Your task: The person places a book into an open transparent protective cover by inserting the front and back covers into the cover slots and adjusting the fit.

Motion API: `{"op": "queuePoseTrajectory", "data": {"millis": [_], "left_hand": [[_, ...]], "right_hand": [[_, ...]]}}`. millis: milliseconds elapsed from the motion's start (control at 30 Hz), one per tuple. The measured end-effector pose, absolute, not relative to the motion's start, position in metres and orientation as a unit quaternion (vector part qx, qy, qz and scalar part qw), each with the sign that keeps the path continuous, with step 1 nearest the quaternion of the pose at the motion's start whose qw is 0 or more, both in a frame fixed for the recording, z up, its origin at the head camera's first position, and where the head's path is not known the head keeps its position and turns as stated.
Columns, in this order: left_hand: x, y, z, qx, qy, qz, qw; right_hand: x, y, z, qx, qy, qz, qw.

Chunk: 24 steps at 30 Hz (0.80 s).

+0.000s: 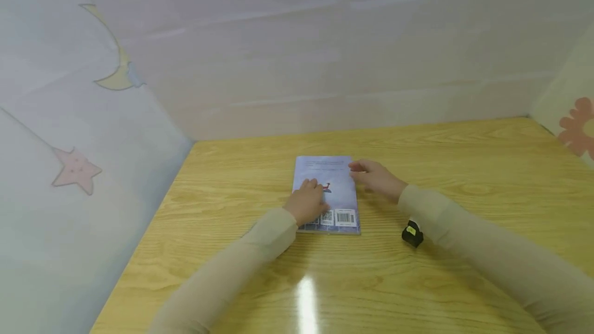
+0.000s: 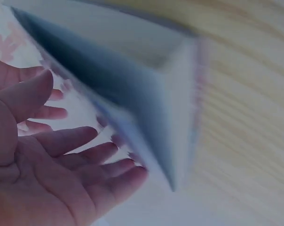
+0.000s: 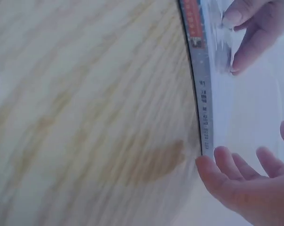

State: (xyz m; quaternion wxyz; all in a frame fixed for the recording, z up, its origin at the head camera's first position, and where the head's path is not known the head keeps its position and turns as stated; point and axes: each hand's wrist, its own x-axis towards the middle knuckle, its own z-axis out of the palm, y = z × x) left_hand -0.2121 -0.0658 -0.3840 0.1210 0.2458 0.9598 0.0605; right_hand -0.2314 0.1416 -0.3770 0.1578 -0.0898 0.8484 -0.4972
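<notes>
A pale blue book [image 1: 335, 197] lies on the wooden table with its back cover, barcode and small red picture facing up. My left hand [image 1: 306, 202] rests over the cover's left part, fingers extended. At the book's upper right edge is my right hand [image 1: 378, 177], its fingers loosely bent. The left wrist view shows the book [image 2: 132, 113] with its cover standing apart from the pages, and the left hand's fingers [image 2: 116, 181] beside that cover. In the right wrist view, the right hand's fingers [image 3: 210, 176] are at the end of the printed spine [image 3: 204, 108].
On the table [image 1: 223, 184], a small black object with a yellow label [image 1: 412, 233] sits beside the right forearm. Pale walls [image 1: 278, 66] border the table at the back and both sides, with a pink star [image 1: 76, 170] and a moon [image 1: 121, 73] on the left.
</notes>
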Motion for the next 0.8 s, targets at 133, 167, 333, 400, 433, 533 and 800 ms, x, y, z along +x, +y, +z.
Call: {"op": "queuePoseTrajectory", "data": {"millis": [133,167,333,400,433,533,800], "left_hand": [[-0.215,-0.044,-0.385,0.212,0.967,0.062,0.130],[-0.216,-0.038,-0.384,0.197,0.968,0.058,0.141],[-0.215,-0.009,-0.375,0.137,0.969,0.019,0.202],[-0.214,0.001,-0.370,0.120,0.969,0.001,0.216],[-0.215,0.005,-0.369,0.115,0.969,-0.009,0.218],[-0.218,0.016,-0.372,0.096,0.970,-0.035,0.219],[-0.236,0.034,-0.387,0.047,0.971,-0.043,0.230]], "right_hand": [[-0.231,0.145,-0.377,-0.061,0.837,-0.524,0.148],[-0.231,0.146,-0.377,-0.054,0.835,-0.528,0.145],[-0.230,0.150,-0.382,-0.043,0.824,-0.546,0.146],[-0.230,0.152,-0.383,-0.049,0.822,-0.548,0.149],[-0.230,0.153,-0.384,-0.051,0.822,-0.547,0.150],[-0.229,0.155,-0.384,-0.052,0.825,-0.544,0.146],[-0.226,0.159,-0.384,-0.031,0.822,-0.554,0.131]]}}
